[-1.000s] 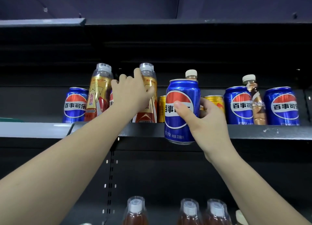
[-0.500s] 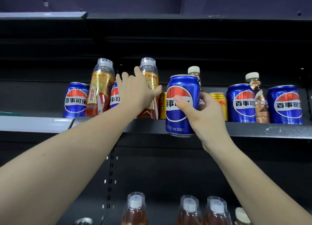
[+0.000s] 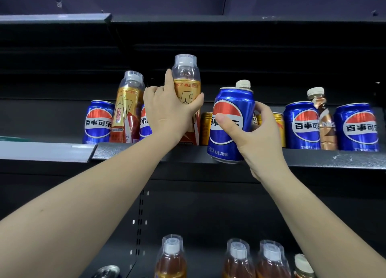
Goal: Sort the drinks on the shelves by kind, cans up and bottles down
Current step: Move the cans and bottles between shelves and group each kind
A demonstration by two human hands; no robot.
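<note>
Overhead, left hand (image 3: 167,112) grips gold bottle (image 3: 187,85) (upright); right hand (image 3: 246,129) holds blue can (image 3: 231,110).

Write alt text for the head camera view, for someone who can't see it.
A person's left hand grips a gold-labelled plastic bottle on the black upper shelf, while the right hand holds a blue cola can at the shelf's front edge. More cans and bottles stand mixed alongside; clear-capped bottles stand below.

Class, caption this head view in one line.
Left hand grips a gold bottle; right hand holds a Pepsi can.
</note>
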